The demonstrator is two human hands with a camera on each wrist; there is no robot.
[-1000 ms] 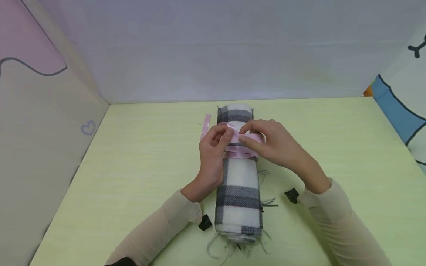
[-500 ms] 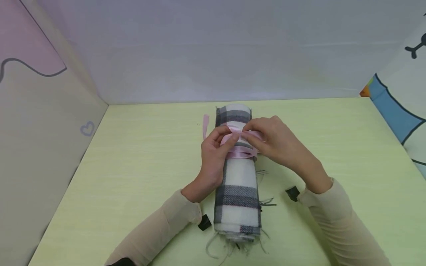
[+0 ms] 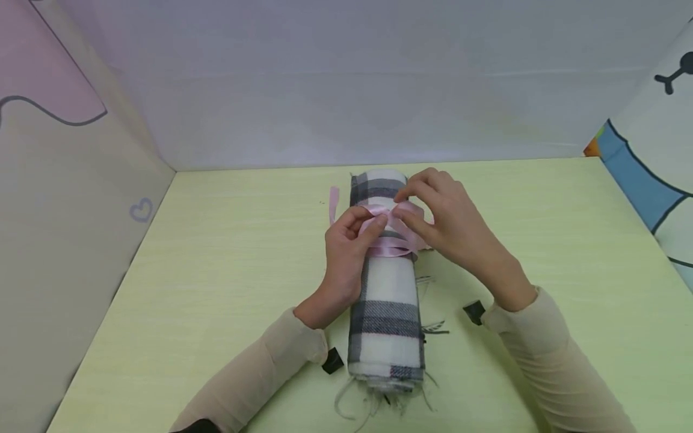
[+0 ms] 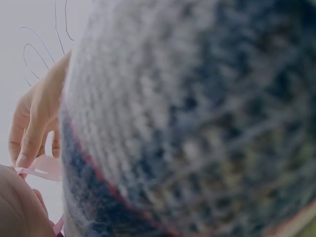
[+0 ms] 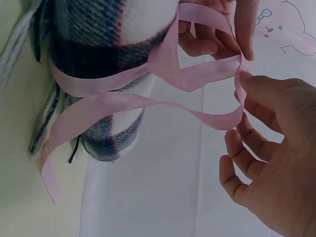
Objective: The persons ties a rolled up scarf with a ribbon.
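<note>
Rolled plaid scarf (image 3: 385, 300) lying on green table (image 3: 216, 270), left hand (image 3: 346, 252) and right hand (image 3: 452, 231) each pinching the pink ribbon (image 3: 391, 243) wrapped around it

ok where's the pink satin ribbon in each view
Head: pink satin ribbon at centre, wrapped round the plaid rolled scarf, pinched by left hand and right hand.
Left wrist: lower left corner.
Right wrist: looping across the middle.
Shared landmark: the scarf.
</note>
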